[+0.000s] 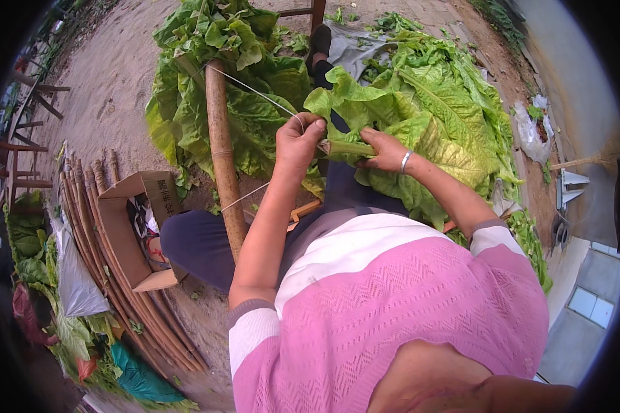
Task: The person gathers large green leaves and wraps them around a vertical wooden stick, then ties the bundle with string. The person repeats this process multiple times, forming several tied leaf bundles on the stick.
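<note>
My right hand (385, 151) grips the thick stalk ends of large green leaves (444, 118), whose blades spread over a heap to the right. Just left of it, my left hand (299, 137) is closed on a white string (258, 94) by the stalk ends. The string runs up to the top of a bamboo pole (219, 129), which stands at a slant beside my left forearm. More large leaves (186, 113) hang in a bunch around the pole's upper end. A lower stretch of string goes from the pole behind my left forearm.
An open cardboard box (157, 206) with mixed items stands by my left knee. Several bamboo poles (129, 289) lie on the ground beyond it. Leaves under plastic sheets (77, 273) are at far left. A wooden frame leg (318, 13) stands ahead; a wall (573, 67) is at the right.
</note>
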A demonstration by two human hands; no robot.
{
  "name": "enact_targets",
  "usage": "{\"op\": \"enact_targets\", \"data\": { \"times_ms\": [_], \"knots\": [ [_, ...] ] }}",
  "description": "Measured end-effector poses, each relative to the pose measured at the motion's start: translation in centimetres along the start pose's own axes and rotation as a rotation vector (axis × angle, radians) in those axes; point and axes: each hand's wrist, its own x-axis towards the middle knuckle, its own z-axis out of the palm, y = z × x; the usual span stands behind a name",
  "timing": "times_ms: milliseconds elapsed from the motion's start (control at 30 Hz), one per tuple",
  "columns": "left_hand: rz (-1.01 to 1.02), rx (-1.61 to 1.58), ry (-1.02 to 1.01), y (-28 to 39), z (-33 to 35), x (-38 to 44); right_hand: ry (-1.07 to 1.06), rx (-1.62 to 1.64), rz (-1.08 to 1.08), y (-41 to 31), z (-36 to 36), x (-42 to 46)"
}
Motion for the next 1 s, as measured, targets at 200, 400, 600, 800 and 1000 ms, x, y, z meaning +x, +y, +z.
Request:
{"op": "enact_targets", "data": {
  "times_ms": [200, 400, 600, 800, 1000],
  "knots": [
    [0.142, 0.500, 0.095, 3.0, -3.2, -2.3, -0.059, -0.213, 0.036, -1.0, -8.4, 0.4],
    [0.313, 1.489, -0.041, 7.5, -0.5, -3.2, 0.729, -0.717, -0.362, -7.9, -15.0, 13.9],
    [0.666, 1.269, 0.307, 16.0, -6.7, 4.2, 0.416, -0.735, -0.891, -8.6, -6.0, 26.0],
    [-0.139, 0.402, 0.258, 14.0, -21.9, 11.3, 0.211, 0.451, -0.201, -5.2, 1.7, 25.8],
    [-0.103, 0.257, 0.332, 10.5, -22.9, 12.1, 0.708, 0.670, -0.036, -5.3, 8.9, 25.8]
  ]
}}
